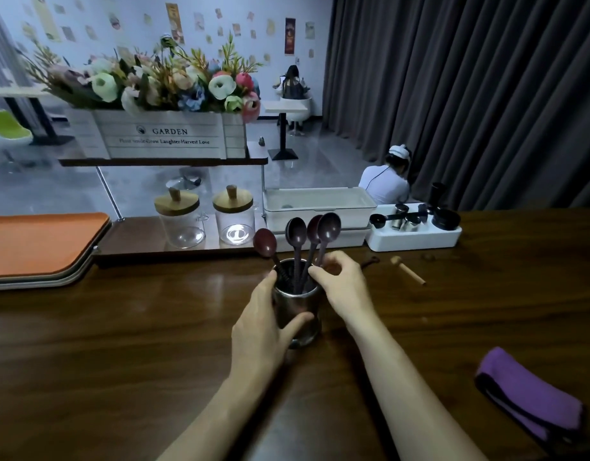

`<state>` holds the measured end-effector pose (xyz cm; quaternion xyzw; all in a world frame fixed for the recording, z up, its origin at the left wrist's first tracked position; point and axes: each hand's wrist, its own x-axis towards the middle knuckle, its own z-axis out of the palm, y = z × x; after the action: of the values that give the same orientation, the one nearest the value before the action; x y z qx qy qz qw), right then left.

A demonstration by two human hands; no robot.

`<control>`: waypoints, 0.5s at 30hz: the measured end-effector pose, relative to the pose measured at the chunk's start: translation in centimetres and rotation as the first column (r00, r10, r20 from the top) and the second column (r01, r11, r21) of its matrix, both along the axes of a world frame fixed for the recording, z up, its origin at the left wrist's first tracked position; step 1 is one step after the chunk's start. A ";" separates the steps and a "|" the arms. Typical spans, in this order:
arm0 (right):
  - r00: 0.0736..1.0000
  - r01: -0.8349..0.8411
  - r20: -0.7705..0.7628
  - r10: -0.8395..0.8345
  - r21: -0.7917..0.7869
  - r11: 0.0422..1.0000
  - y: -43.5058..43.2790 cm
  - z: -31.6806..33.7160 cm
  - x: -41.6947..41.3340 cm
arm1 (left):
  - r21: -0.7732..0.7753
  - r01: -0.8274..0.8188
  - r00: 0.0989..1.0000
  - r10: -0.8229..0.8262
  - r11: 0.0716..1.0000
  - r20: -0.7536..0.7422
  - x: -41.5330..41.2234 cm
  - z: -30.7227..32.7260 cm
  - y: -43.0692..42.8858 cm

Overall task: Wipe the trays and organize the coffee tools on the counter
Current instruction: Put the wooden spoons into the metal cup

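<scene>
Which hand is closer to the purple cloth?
Right. The right hand pinches a spoon in the cup, left of the purple cloth; the left hand grips the cup, farther left.

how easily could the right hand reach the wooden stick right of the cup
Probably easily: the wooden stick lies on open counter near the right hand, which first must release the spoon it pinches.

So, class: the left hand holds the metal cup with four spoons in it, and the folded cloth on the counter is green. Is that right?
Not quite. The head view shows the folded cloth is purple, not green. The left hand does hold the metal cup with four spoons in it.
</scene>
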<state>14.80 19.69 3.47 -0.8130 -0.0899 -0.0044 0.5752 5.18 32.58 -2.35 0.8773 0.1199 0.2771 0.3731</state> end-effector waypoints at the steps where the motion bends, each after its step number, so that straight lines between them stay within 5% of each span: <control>1: 0.999 -0.013 -0.032 0.014 0.031 0.999 -0.1 0.0 0.0 | 0.005 0.003 1.000 -0.003 1.000 0.016 0.0 -0.1 0.0; 8: 0.995 -0.070 -0.047 0.091 0.335 0.940 -0.6 0.8 -0.6 | -0.007 0.005 0.994 -0.005 1.000 0.109 0.1 -0.7 -0.3; 15: 0.996 -0.081 -0.023 0.087 0.198 0.977 -0.5 -0.2 0.5 | 0.025 -0.040 0.989 0.036 0.999 0.144 0.6 -1.2 -0.5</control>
<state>15.27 19.14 3.31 -0.7476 -0.1142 0.0236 0.6539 5.74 32.08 -3.58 0.8578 0.1056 0.3482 0.3631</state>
